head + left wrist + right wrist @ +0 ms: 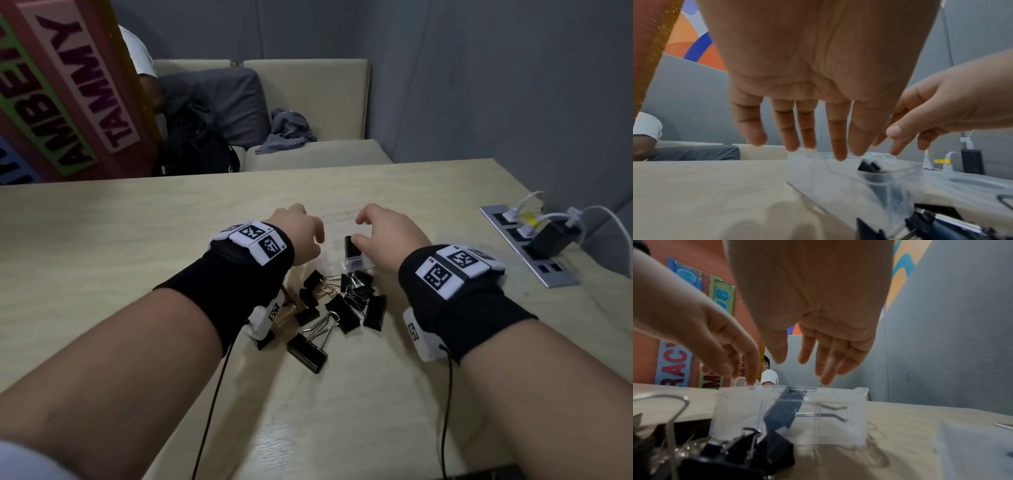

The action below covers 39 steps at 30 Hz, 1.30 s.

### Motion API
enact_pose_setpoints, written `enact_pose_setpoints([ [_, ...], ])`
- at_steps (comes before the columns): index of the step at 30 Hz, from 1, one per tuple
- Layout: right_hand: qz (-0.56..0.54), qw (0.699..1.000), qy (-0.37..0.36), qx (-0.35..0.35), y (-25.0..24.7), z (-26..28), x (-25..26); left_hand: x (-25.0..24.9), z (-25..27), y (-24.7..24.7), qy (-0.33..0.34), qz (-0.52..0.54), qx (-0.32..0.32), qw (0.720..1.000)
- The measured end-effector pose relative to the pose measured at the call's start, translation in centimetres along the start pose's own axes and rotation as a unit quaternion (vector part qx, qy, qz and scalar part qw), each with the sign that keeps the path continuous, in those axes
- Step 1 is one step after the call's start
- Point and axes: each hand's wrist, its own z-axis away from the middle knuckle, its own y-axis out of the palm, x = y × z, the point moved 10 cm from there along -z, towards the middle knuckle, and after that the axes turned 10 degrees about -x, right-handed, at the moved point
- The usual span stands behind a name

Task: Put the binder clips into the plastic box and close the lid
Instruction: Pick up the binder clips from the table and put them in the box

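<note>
A clear plastic box (352,263) stands open at mid-table with one black binder clip (350,246) leaning inside it. Its lid (972,183) lies flat to the right. My left hand (298,233) hovers over the box's left end, fingers straight and pointing down, their tips at the rim (797,151). My right hand (383,236) hangs over the right end with relaxed fingers, holding nothing. In the right wrist view the right hand (803,360) is above the box (818,426) and the clip (785,410). Several black binder clips (342,308) lie piled just in front of the box.
A recessed power strip (548,270) with a black charger (551,240) and white cables sits at the table's right edge. Beyond the far edge a person sits on a beige bench with a black bag (195,150). A coloured name board (68,85) leans at the left.
</note>
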Motion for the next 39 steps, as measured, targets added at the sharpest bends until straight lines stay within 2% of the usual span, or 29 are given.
enact_pose_setpoints([
  [4, 0.036, 0.999, 0.003, -0.012, -1.8, 0.7, -0.2, 1.0, 0.5, 0.7, 0.004, -0.019, 0.014, 1.0],
  [6, 0.091, 0.994, 0.021, 0.061, -1.1, 1.8, -0.9, 1.0, 0.6, 0.5, 0.009, -0.018, 0.003, 1.0],
  [9, 0.174, 0.959, 0.052, 0.217, 1.8, 4.8, -2.4, 0.8, 0.5, -0.1, 0.009, -0.032, -0.014, 0.999],
  [11, 0.18, 0.946, 0.067, 0.26, 3.1, 6.3, -3.2, 0.5, 0.5, -0.2, 0.002, -0.038, -0.014, 0.999],
  [16, 0.179, 0.944, 0.052, 0.273, 4.9, 6.8, -3.1, 0.6, 0.3, -0.5, -0.023, -0.036, -0.005, 0.999],
  [20, 0.247, 0.923, 0.021, 0.293, 4.2, 5.7, -2.3, 2.1, 0.4, -0.5, -0.045, -0.036, 0.007, 0.998],
  [23, 0.251, 0.928, 0.034, 0.274, 1.8, 4.1, -1.6, 3.3, 0.7, 0.6, -0.062, -0.013, 0.032, 0.997],
  [27, 0.2, 0.96, 0.047, 0.188, -0.9, 1.0, -0.1, 3.8, 0.9, 1.0, -0.065, 0.023, 0.035, 0.997],
  [30, 0.16, 0.976, 0.054, 0.137, -0.6, -0.8, 1.0, 3.8, 1.0, 1.0, -0.062, 0.026, 0.036, 0.997],
  [34, 0.154, 0.979, 0.085, 0.106, 0.9, -1.4, 1.3, 3.7, 1.2, 1.1, -0.06, 0.025, 0.038, 0.997],
  [39, 0.167, 0.978, 0.082, 0.098, 0.7, -0.8, 0.4, 3.6, 1.1, 1.4, -0.06, 0.023, 0.034, 0.997],
])
